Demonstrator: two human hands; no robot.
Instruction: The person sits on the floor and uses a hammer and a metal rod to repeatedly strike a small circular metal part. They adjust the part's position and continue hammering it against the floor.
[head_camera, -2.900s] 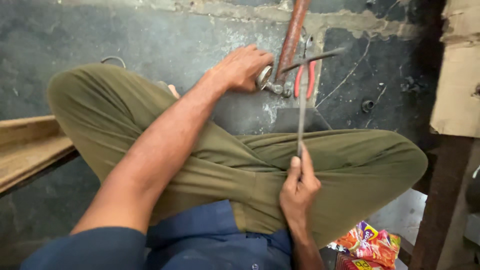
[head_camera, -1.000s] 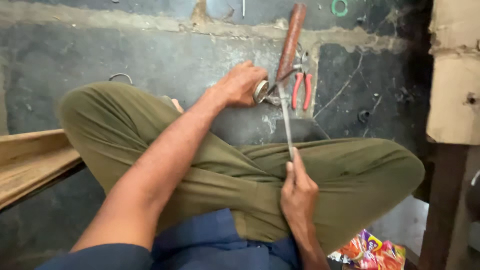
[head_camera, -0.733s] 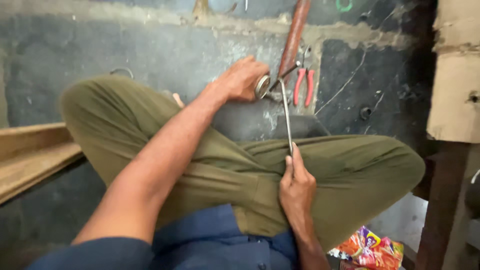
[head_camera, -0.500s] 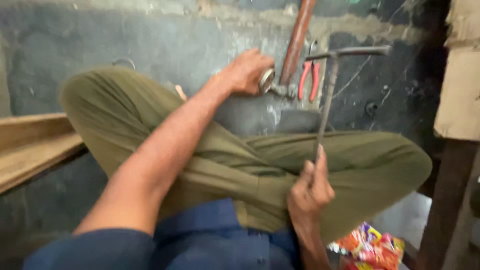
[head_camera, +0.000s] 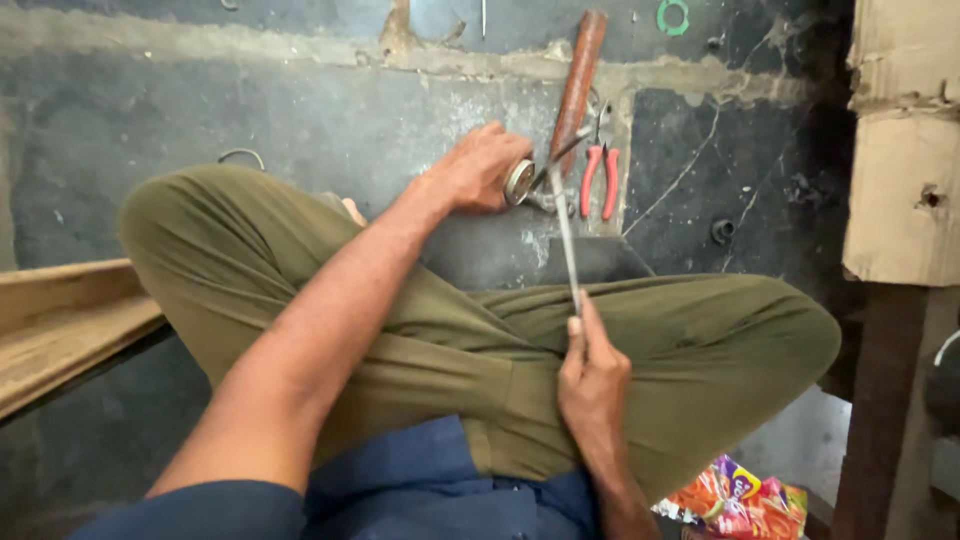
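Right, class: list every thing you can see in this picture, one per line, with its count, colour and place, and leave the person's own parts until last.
Pliers: one, red handles, on the floor right of the pipe.
Pipe: one, rusty brown, lying on the floor ahead.
Metal rod: one, grey, running from the right hand to the round part.
Round metal part: one, silver, under the left hand.
Green ring: one, top edge, on the floor.
Wooden planks: pale brown, far left.
Wrapper: one, multicoloured, bottom right.
Left hand: on the round part.
Right hand: gripping the rod, over the crossed legs in olive trousers.
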